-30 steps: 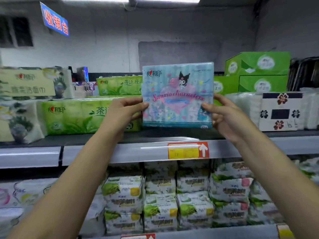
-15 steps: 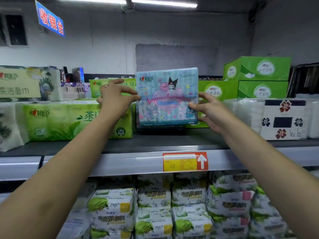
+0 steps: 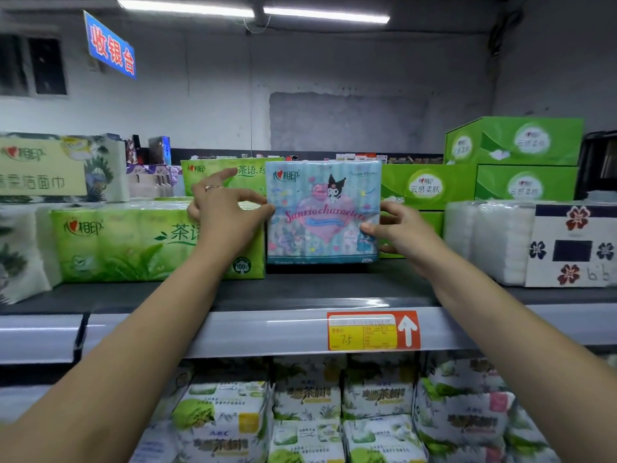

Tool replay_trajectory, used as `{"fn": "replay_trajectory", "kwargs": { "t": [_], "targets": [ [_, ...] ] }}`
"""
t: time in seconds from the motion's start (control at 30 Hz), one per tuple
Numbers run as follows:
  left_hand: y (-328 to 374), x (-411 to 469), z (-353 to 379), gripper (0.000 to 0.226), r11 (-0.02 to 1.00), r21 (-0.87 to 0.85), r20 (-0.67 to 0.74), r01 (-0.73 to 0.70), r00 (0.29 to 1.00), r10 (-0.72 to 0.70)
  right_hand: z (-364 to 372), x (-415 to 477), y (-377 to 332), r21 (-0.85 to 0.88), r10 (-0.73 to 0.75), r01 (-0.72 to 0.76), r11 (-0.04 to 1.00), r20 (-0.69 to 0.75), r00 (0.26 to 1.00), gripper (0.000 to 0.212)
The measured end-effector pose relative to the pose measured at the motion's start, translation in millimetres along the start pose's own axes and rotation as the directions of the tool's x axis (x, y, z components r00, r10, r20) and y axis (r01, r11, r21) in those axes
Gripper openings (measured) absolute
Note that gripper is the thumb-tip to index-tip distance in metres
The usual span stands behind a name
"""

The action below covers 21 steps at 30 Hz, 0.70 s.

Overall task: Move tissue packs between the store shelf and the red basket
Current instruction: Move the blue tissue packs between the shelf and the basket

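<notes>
Two bare hands reach up to the upper store shelf (image 3: 300, 289), where a pale blue tissue pack (image 3: 322, 212) printed with cartoon characters stands upright, facing the viewer. It sits in a gap between a long green tea-print pack (image 3: 133, 242) on its left and stacked green boxes (image 3: 429, 185) on its right. Its bottom edge is at or just above the dark shelf board; which of the two cannot be told. The right hand (image 3: 400, 228) grips the pack's right edge, thumb across the front and fingers curled behind. The left hand (image 3: 227, 215) is spread loosely open and holds nothing, with only a fingertip touching the pack's left edge. A yellow and red price tag (image 3: 373, 330) hangs on the shelf lip below. The red basket is out of view. The step in hand looks like placing the pack on the shelf. To do it well, the right hand should lower the pack until its base sits flat, slide it back level with its neighbours, and let go only once it stands unaided. The soft wrapping may let it tip forward, so the left fingertips can steady it.
</notes>
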<state>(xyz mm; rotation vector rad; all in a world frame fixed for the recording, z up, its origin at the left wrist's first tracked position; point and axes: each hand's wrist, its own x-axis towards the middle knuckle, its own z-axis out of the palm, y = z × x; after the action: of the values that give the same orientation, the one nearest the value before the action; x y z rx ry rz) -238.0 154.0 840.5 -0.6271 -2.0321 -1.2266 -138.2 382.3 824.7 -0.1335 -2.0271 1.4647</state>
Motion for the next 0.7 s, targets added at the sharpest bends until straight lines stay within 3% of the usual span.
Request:
{"fn": "replay_trajectory", "kwargs": {
  "t": [0.13,0.33,0.7],
  "targets": [
    [-2,-4,1,0.022,1.0,0.007,0.008,-0.011,1.0,0.011,0,0,4,-0.094,-0.067,0.066,0.993,-0.015,0.998,0.053],
    [-2,-7,-2,0.082,0.994,0.082,0.017,-0.075,0.997,0.074,-1,-3,7,-0.205,-0.049,0.049,0.978,0.002,0.999,0.058],
    [-5,-11,2,0.064,0.976,0.143,0.058,-0.166,0.986,0.159,-3,-10,3,-0.174,0.001,0.004,0.985,0.029,1.0,0.064]
  ]
}}
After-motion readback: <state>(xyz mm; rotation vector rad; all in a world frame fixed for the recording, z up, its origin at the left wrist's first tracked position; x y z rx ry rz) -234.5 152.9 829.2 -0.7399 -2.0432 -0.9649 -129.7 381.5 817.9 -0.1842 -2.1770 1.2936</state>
